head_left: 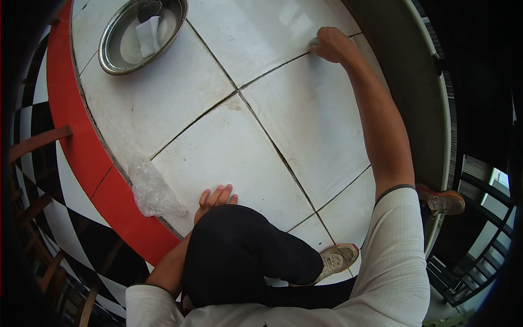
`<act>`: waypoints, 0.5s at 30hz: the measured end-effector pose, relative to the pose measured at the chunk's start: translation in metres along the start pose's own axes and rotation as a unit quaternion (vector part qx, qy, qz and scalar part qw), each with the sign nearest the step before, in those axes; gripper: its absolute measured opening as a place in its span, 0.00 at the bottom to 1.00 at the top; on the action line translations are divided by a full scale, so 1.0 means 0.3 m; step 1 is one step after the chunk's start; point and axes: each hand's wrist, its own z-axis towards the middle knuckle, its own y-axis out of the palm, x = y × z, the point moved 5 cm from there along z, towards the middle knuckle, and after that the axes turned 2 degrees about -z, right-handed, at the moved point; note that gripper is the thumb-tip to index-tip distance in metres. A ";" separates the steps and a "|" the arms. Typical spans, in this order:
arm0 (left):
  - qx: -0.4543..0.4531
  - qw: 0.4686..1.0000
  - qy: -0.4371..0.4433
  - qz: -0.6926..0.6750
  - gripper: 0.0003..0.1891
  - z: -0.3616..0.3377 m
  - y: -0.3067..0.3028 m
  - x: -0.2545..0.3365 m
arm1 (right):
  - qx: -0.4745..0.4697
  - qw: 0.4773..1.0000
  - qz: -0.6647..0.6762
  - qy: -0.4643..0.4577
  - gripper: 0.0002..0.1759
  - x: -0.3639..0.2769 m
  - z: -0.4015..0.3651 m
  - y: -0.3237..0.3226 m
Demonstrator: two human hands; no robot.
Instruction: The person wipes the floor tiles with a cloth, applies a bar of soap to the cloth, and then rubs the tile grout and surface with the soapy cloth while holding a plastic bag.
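My right hand point(331, 46) is closed round a small grey object point(313, 42), pressed low over the white tile floor point(283, 125) at the upper right. Most of that object is hidden behind my fingers, and I cannot tell its kind. Beside my bent knee, my left hand point(216, 197) rests on the tiles with fingers stretched out and holding nothing. A crumpled clear plastic bag point(153, 188) lies to its left. At the upper left stands a metal basin point(107, 61) with water in it. Inside are a white piece point(147, 36) and a dark scrubber-like piece point(149, 9).
A red tile border point(103, 163) edges the white floor on the left, with a black-and-white checkered floor point(76, 218) beyond. Wooden chair parts point(41, 143) show there. A dark raised ledge point(403, 49) runs along the right. A shoe point(444, 203) is beside my right sleeve.
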 end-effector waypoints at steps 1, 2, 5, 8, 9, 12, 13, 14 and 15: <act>0.001 1.000 0.000 0.000 0.17 0.003 -0.002 -0.004 | 0.004 1.000 -0.008 0.002 0.12 -0.006 0.007 0.004; 0.003 1.000 0.005 0.004 0.17 0.002 -0.001 -0.007 | 0.007 1.000 -0.016 0.004 0.12 -0.017 0.009 0.015; 0.010 1.000 0.007 0.009 0.17 -0.005 0.008 -0.004 | 0.040 0.999 0.011 0.000 0.11 -0.142 -0.036 0.039; 0.012 1.000 0.009 0.004 0.18 -0.008 0.012 -0.006 | 0.061 0.996 0.065 -0.007 0.08 -0.314 -0.122 0.028; 0.013 1.000 0.010 0.008 0.19 -0.013 0.017 -0.004 | 0.051 0.995 0.085 0.006 0.07 -0.359 -0.142 0.028; 0.013 1.000 0.013 0.012 0.20 -0.024 0.030 -0.003 | 0.075 0.990 0.122 0.003 0.04 -0.490 -0.197 0.024; 0.015 1.000 0.012 0.013 0.21 -0.025 0.034 -0.004 | 0.079 0.989 0.124 -0.002 0.04 -0.519 -0.205 0.031; 0.025 1.000 0.011 0.010 0.21 -0.028 0.035 -0.004 | 0.090 0.987 0.131 -0.001 0.04 -0.536 -0.215 0.036; 0.037 0.999 0.010 0.007 0.21 -0.027 0.037 -0.005 | 0.102 0.985 0.136 0.000 0.05 -0.538 -0.225 0.039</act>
